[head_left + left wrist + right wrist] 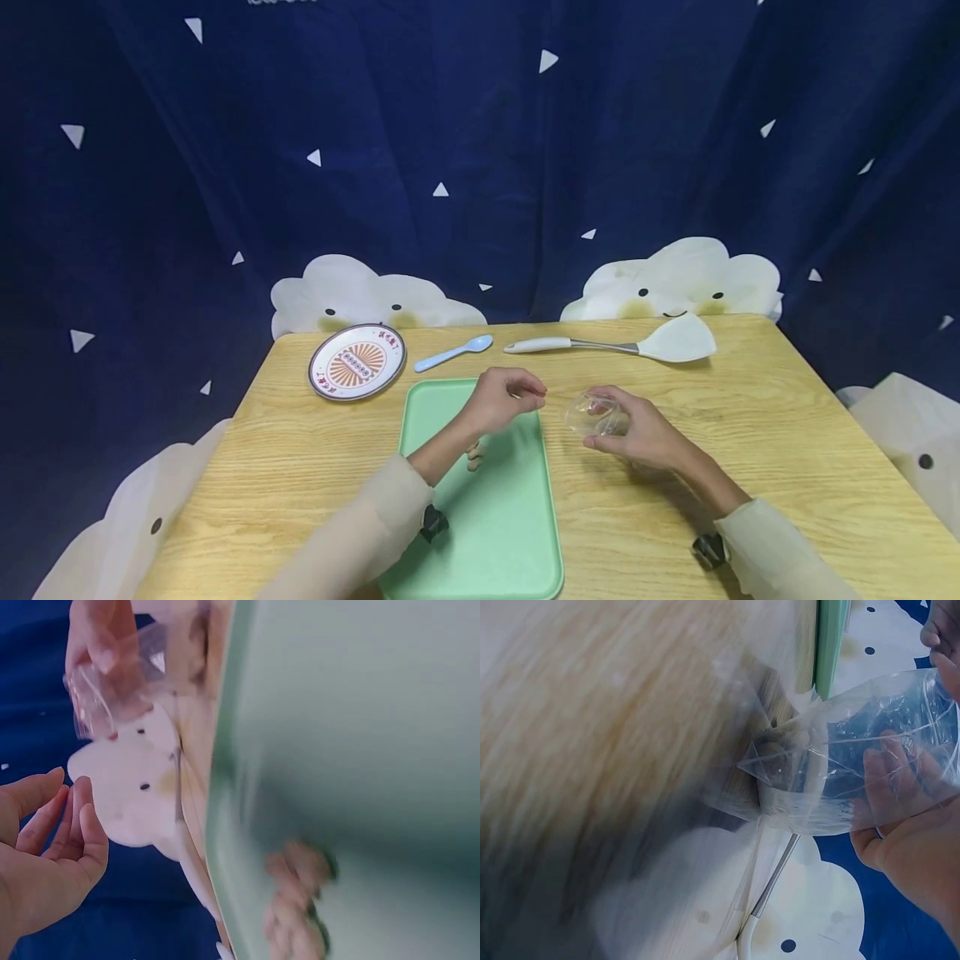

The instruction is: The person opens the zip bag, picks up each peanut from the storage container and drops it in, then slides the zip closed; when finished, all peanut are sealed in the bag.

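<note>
In the head view my right hand (637, 429) grips a clear plastic bag (592, 415) above the table, thumb on one side and fingers on the other. The creased bag (877, 750) spans the right wrist view; something brownish shows at its far end, but whether inside or behind is unclear. My left hand (502, 400) hovers over the right edge of the green tray (502, 533), left of the bag and apart from it. Its fingers are loosely bent toward the thumb, with nothing visible between them (56, 855). Light brown lumpy pieces (296, 900) lie on the tray, partly behind my left forearm.
At the back left is a round patterned plate (357, 362), with a light blue spoon (453, 353) beside it. A white spatula (622, 342) with a grey shaft lies along the back right. A dark blue curtain (480, 167) hangs behind the wooden table (750, 417).
</note>
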